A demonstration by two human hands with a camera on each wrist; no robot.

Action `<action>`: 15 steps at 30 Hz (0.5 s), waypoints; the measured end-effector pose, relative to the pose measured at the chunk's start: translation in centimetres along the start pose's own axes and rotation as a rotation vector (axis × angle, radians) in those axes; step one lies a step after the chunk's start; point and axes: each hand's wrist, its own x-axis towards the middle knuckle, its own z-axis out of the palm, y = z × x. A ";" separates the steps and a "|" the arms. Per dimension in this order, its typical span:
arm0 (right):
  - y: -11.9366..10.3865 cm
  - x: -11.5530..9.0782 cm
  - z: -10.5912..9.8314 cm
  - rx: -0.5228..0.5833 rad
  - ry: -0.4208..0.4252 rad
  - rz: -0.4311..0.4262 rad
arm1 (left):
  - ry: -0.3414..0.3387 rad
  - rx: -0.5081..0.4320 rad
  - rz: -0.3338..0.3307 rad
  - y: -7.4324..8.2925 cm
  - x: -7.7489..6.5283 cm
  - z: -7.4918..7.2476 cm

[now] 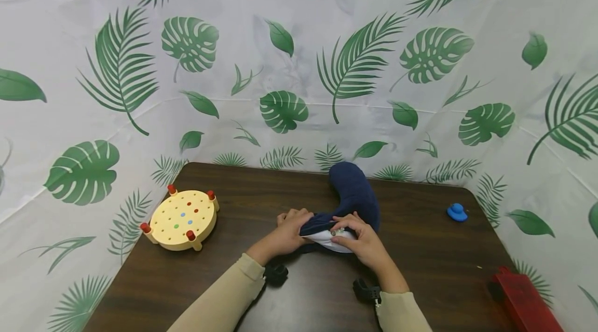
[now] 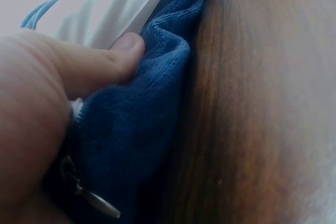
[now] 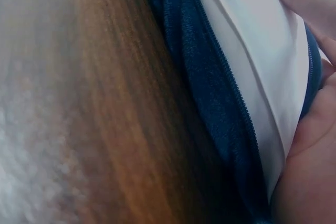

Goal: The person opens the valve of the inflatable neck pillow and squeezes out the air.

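Observation:
A navy neck pillow lies curved on the table, its zipped cover open along the near side. White inner lining shows through the gap. My left hand grips the cover's left end, its thumb on the blue fabric beside the white. Below that thumb hangs a metal zipper pull. With thumb and fingers, my right hand pinches the white inner part at the opening, where a small patterned patch shows. Zipper teeth run along the blue edge in the right wrist view.
On the left of the brown table stands a round yellow pegboard with red-topped posts. A small blue hat-shaped object sits at the right. Near the right front edge is a red box. Leaf-patterned sheeting surrounds the table.

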 end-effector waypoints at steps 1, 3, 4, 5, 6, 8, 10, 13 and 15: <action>0.0 0.0 0.0 -0.003 0.002 -0.009 | 0.003 0.001 0.004 -0.1 0.0 0.0; 0.0 0.1 0.1 -0.003 0.006 -0.021 | 0.003 0.013 0.008 0.1 0.0 0.0; 0.1 0.1 0.1 -0.006 0.008 -0.025 | -0.001 0.017 0.007 0.3 -0.1 -0.1; 0.1 0.1 0.1 -0.007 0.009 -0.027 | -0.008 0.024 0.005 0.5 -0.1 -0.3; 0.1 0.1 0.1 -0.008 0.009 -0.029 | -0.016 0.030 0.004 0.9 -0.2 -0.5; 0.0 0.1 0.1 -0.007 0.010 -0.023 | -0.040 0.040 0.001 1.7 -0.3 -1.1; 0.0 0.1 0.1 -0.007 0.010 -0.015 | -0.062 0.047 -0.004 2.4 -0.4 -1.6; -0.1 0.1 0.1 0.001 0.004 -0.009 | -0.066 0.054 -0.004 2.7 -0.4 -1.8; -0.2 0.1 0.1 0.011 -0.001 -0.011 | -0.055 0.042 -0.009 2.2 -0.3 -1.4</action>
